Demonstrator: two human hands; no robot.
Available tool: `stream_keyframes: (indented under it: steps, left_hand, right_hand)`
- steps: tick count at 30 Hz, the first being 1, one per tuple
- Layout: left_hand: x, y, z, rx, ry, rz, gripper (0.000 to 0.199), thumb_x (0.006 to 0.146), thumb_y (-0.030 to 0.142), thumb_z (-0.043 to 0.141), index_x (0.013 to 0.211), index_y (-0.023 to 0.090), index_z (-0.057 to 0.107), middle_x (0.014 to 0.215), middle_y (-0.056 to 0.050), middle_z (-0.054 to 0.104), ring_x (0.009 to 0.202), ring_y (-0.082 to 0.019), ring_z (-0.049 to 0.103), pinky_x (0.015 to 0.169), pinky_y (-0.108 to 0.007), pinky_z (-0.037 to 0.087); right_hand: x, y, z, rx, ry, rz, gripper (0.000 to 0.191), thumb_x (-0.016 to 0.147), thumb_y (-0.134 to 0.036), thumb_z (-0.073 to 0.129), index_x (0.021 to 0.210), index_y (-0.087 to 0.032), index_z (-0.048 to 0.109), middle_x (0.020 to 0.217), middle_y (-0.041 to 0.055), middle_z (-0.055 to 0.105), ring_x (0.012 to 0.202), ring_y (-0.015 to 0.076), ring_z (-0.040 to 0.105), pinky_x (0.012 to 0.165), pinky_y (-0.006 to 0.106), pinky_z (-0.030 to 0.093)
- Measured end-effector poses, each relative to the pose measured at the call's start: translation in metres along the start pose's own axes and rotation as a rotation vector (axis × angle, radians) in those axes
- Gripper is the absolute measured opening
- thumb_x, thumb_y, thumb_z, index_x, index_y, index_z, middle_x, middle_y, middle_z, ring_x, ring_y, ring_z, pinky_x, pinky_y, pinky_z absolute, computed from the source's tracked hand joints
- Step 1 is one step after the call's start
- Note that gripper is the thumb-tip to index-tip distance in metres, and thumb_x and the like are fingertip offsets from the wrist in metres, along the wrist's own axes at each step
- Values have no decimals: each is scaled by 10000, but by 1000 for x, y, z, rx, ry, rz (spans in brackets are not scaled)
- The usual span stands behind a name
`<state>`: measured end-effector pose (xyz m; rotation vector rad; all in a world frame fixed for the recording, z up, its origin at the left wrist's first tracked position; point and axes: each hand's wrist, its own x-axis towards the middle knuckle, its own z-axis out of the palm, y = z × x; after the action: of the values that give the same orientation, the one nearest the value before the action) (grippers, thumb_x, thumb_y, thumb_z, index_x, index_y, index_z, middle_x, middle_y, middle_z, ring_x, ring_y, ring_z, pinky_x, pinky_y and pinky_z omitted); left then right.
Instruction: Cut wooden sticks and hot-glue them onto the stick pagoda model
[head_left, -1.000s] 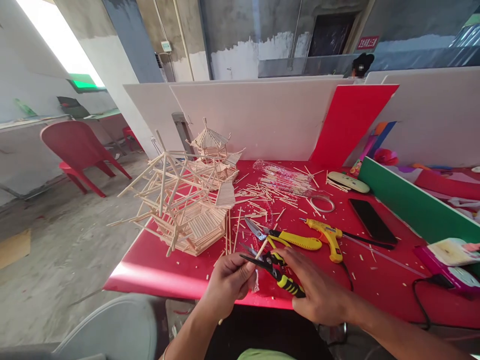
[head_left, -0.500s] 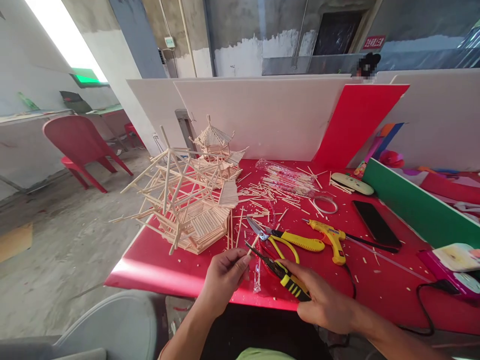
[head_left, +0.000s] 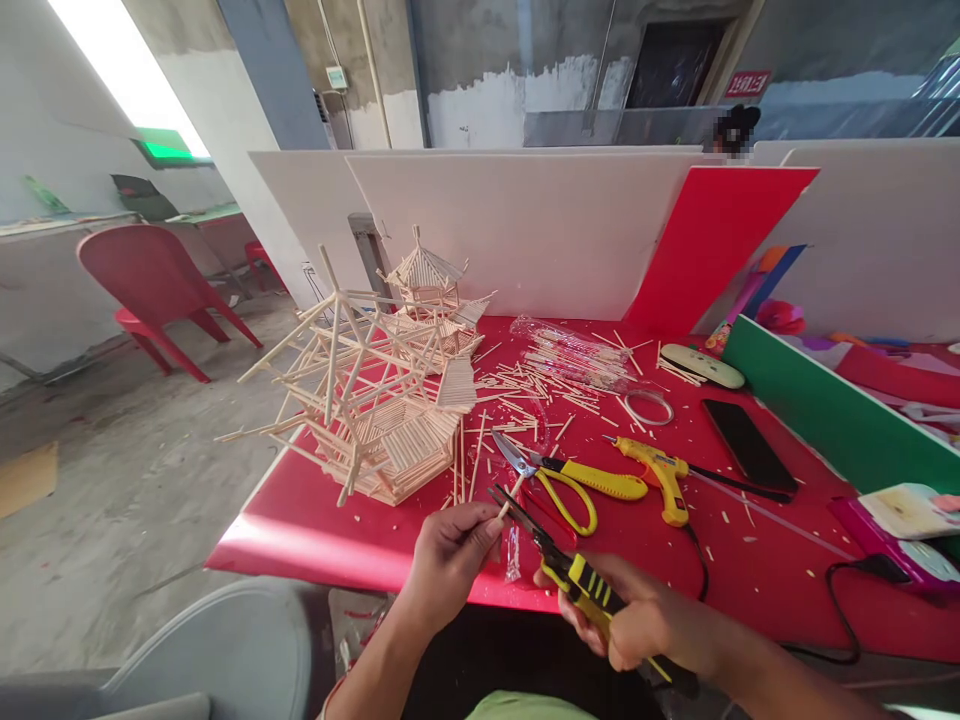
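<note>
My left hand (head_left: 450,560) pinches a short thin wooden stick (head_left: 514,490) between thumb and fingers above the table's front edge. In my right hand (head_left: 649,620) is a pair of long-jawed pliers (head_left: 591,585) with yellow and black handles. The slim dark jaws reach the stick just beyond my left fingertips; whether they press on it I cannot make out. Behind them lie yellow-handled scissors (head_left: 574,505) and a yellow-handled utility knife (head_left: 604,480). Left of these stands a pavilion model (head_left: 397,445) built from wooden sticks, its front roof an open frame.
Loose sticks (head_left: 517,385) and a plastic-wrapped bundle (head_left: 577,360) lie mid-table. To the right are a yellow glue gun (head_left: 664,475), a tape roll (head_left: 649,407), a black phone (head_left: 748,450) and a pink power strip (head_left: 885,540). White boards (head_left: 517,235) stand behind.
The pliers have tilted more steeply, with their handles lower, and my right hand has turned and shifted its fingers around them. My left hand still pinches the stick in nearly the same place.
</note>
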<state>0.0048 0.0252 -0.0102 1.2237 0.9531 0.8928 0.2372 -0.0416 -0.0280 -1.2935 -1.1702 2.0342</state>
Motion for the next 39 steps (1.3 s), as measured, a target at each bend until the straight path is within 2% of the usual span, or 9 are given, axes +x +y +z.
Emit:
stream_keyframes:
  steps: [3,8,12,15,19,24,31,35,39]
  left_hand:
    - [1,0,1,-62,22,-46,406,795,515,711,655,145,621,533,31,462,456,-57,296,432,-223,194]
    - [21,-11,12,-223,229,-154,411,681,520,797,761,140,665,504,48,518,368,-30,286,378,-190,174]
    - [55,-31,22,-226,346,-96,412,675,504,792,824,132,697,568,13,592,414,-74,437,404,-198,325]
    - [69,-38,22,-186,397,-43,371,688,434,794,915,149,724,797,-73,718,727,-192,670,664,-301,527]
    - [57,-29,20,-47,458,98,224,725,315,780,909,190,758,1199,-108,681,1194,-260,574,964,-330,451]
    - [25,-8,23,139,604,284,266,871,419,648,729,195,657,691,-8,604,677,-150,587,642,-239,463]
    - [9,8,21,-262,199,-273,485,705,600,748,627,143,604,480,-8,593,288,-51,393,312,-185,158]
    - [-1,7,11,-375,180,-327,415,554,427,898,606,131,611,505,-11,620,329,-49,452,304,-152,219]
    - [-18,1,-1,-439,299,-225,402,590,429,884,725,127,656,549,-2,637,377,-54,493,335,-142,299]
  right_hand:
    - [1,2,1,-68,-32,23,650,594,-250,616,1243,-208,625,923,45,655,833,213,633,762,371,511]
    - [-5,-25,0,-501,362,-219,729,652,-188,540,1380,-231,531,1273,68,618,1202,279,531,1060,426,404]
    - [-3,-44,-4,-543,333,-217,723,658,-158,502,1379,-201,531,1148,40,675,1062,249,594,968,370,474]
    - [-2,-44,-8,-481,276,-178,682,677,-150,479,1354,-184,547,996,14,688,945,212,623,865,326,508]
    - [-3,-33,-10,-670,407,-219,733,689,-142,494,1419,-210,466,1221,52,646,1159,258,572,981,371,467]
    - [1,-18,-16,-1244,745,-314,741,707,-186,570,1434,-183,429,1269,138,575,1129,321,566,965,462,460]
    - [5,-30,-18,-1858,978,-775,660,716,-72,579,1365,-145,479,956,110,611,868,269,571,753,404,428]
    - [2,-36,-13,-1892,951,-808,731,712,-89,609,1418,-162,434,1042,125,616,921,279,569,819,427,434]
    - [2,-20,-7,-1569,881,-501,788,711,-230,659,1458,-163,416,1169,150,610,1053,333,587,923,509,463]
